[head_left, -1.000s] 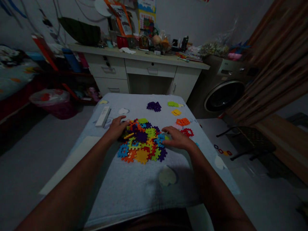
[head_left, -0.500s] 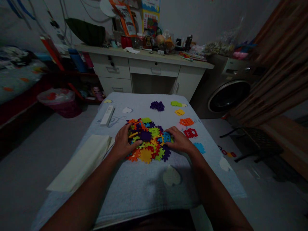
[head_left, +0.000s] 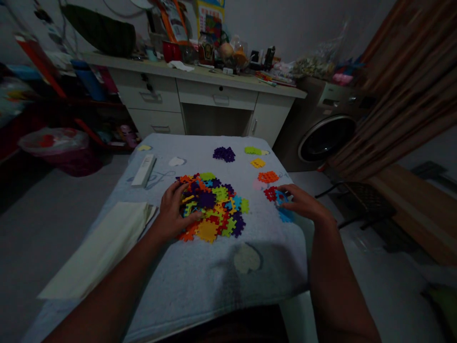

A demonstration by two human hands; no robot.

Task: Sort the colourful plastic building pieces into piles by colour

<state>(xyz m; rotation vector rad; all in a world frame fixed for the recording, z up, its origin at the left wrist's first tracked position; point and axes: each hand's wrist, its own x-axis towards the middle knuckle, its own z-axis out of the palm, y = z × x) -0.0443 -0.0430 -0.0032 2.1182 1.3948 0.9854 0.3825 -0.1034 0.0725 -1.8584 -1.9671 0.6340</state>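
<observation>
A heap of toothed plastic building pieces (head_left: pixel 214 202) in several colours lies mid-table. Against its left side rests my left hand (head_left: pixel 174 209), fingers spread and thumb over the near pieces. My right hand (head_left: pixel 300 202) is at the table's right side, its fingers closed on a blue building piece (head_left: pixel 282 197). That piece is above another blue piece (head_left: pixel 285 216) on the cloth and beside red pieces (head_left: pixel 270 193). Farther back in the same column are orange pieces (head_left: pixel 268 177), a yellow piece (head_left: pixel 257 163) and green pieces (head_left: pixel 253 150). Purple pieces (head_left: pixel 224 154) sit near the far edge.
A long white box (head_left: pixel 144 170) and a folded cream cloth or paper (head_left: pixel 96 250) lie on the table's left. Beyond the table stands a white desk (head_left: pixel 217 97) with a cluttered top. A washing machine (head_left: pixel 324 126) and a low stool (head_left: pixel 360 205) are to the right.
My right hand has moved from the heap to the right with a blue piece. My left hand stays at the heap. The whole view has shifted slightly.
</observation>
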